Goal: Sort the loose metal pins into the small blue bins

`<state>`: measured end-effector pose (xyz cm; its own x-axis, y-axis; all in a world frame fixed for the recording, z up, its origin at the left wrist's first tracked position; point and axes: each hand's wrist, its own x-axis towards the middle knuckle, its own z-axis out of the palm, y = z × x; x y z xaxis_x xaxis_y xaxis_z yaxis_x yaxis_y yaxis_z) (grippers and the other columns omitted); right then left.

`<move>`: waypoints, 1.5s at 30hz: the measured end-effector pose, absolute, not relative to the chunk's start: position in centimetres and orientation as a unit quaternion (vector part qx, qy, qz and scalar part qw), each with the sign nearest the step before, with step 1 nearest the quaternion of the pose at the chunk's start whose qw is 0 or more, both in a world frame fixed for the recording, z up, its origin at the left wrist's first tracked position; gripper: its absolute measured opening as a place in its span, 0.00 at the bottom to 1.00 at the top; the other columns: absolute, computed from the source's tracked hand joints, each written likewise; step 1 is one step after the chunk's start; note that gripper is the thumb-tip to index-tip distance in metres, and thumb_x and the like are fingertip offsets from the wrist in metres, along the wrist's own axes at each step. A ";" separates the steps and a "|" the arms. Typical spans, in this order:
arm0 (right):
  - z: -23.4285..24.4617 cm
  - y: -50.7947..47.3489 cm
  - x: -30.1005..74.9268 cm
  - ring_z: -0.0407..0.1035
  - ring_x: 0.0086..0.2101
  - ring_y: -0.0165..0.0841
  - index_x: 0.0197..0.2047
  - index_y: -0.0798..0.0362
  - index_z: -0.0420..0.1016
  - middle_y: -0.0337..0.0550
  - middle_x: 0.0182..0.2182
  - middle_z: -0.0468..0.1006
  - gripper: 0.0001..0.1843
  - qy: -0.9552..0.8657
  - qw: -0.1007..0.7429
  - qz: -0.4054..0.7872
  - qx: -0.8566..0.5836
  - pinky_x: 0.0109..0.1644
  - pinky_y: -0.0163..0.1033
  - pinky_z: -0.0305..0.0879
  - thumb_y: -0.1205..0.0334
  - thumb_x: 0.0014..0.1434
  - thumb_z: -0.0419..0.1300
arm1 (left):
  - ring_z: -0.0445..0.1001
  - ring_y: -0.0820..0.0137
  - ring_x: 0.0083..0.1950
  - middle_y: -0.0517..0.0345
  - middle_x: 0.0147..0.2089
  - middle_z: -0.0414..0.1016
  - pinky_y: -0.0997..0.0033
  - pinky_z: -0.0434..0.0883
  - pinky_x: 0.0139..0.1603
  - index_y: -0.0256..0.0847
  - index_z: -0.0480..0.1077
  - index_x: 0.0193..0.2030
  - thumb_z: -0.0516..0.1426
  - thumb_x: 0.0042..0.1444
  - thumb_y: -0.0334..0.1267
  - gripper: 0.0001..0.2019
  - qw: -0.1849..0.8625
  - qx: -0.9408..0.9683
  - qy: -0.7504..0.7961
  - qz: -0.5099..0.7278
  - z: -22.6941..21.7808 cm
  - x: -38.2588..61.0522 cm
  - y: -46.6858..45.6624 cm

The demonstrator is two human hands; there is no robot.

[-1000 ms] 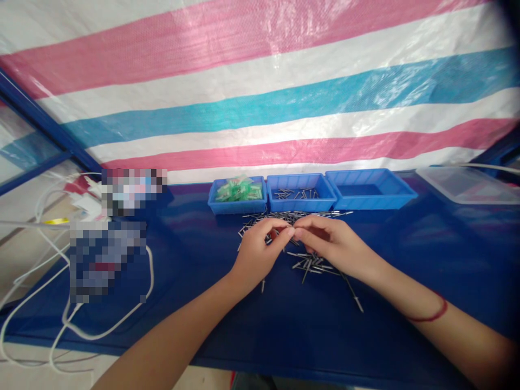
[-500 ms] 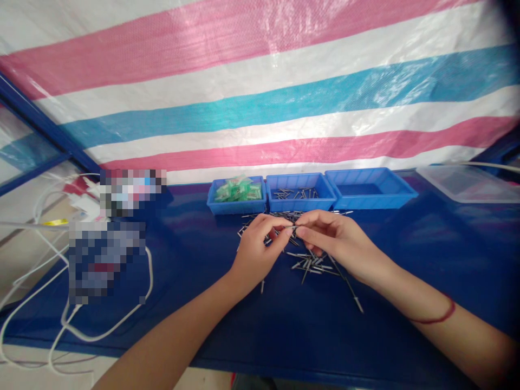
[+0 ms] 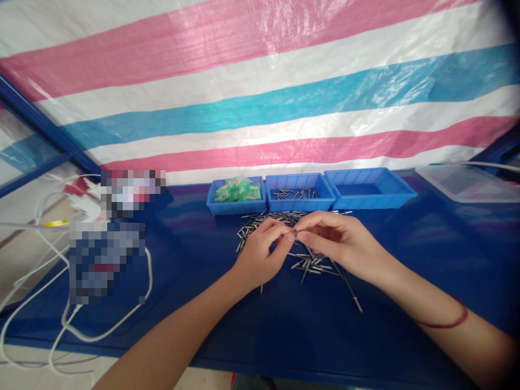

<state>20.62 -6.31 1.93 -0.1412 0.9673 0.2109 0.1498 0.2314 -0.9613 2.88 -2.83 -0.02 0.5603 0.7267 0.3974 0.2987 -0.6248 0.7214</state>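
Note:
My left hand point(image 3: 262, 253) and my right hand point(image 3: 347, 244) meet fingertip to fingertip above the blue table. Both are closed in a pinch on one blind rivet point(image 3: 296, 233), mostly hidden by the fingers. Behind and under the hands lies a pile of blind rivets point(image 3: 246, 228), partly covered by my left hand. A smaller cluster of rivets point(image 3: 312, 264) is spread just in front of the fingertips. One long-stemmed rivet point(image 3: 356, 301) points toward me below my right hand.
Along the back stand a blue bin point(image 3: 235, 207) of green-and-clear packets, a blue bin point(image 3: 300, 205) with some rivets, and an empty blue bin point(image 3: 371, 202). A clear plastic lid point(image 3: 467, 184) lies at right. White cables point(image 3: 150, 276) and blurred items crowd the left.
Both hands have dipped slightly, and their fingertips are closer together, so less of the rivet between them shows. The bins and the loose rivets are unchanged.

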 end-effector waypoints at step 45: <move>0.5 -4.7 24.3 0.68 0.24 0.31 0.37 0.51 0.78 0.40 0.29 0.79 0.15 -0.712 0.326 0.203 -0.587 0.28 0.36 0.62 0.51 0.60 0.54 | 0.71 0.66 0.46 0.56 0.43 0.76 0.65 0.66 0.48 0.42 0.73 0.43 0.51 0.61 0.34 0.10 0.128 0.884 0.359 0.270 -0.4 1.7 -1.9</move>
<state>24.27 -4.74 0.49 -0.0972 0.9691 0.2269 0.7042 0.2281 -0.6723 1.69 -1.88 -0.35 0.5957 0.7046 0.3857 0.5659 -0.7089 0.4209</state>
